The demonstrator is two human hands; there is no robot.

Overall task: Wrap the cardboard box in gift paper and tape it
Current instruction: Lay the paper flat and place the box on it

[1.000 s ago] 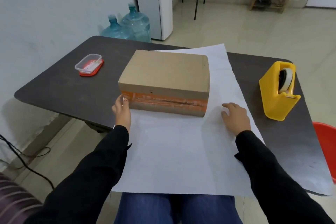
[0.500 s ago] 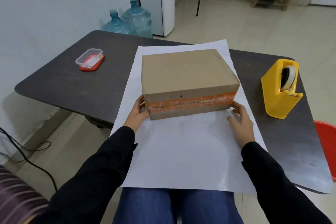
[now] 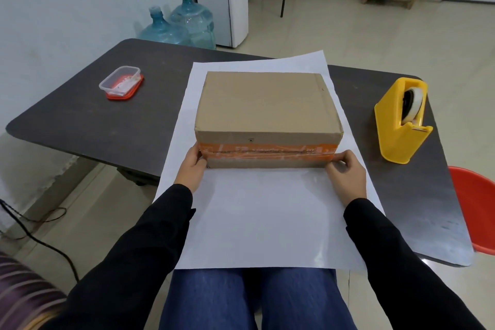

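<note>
A brown cardboard box [image 3: 263, 103] with an orange tape band on its near face sits squarely on a white sheet of gift paper [image 3: 265, 211] spread over the dark table [image 3: 75, 120]. My left hand [image 3: 191, 166] grips the box's near left corner. At the near right corner my right hand [image 3: 345, 169] holds the box with curled fingers. A yellow tape dispenser [image 3: 400, 122] with a white roll stands to the right of the paper.
A small clear plastic container with a red lid [image 3: 122, 83] lies on the table's left side. A red chair [image 3: 476, 209] stands at the right edge. Water jugs [image 3: 178, 24] and a dispenser stand behind the table. The paper overhangs the near table edge above my lap.
The box has slid right from the paper's left edge and turned square at the paper's middle. Both hands moved onto its near corners.
</note>
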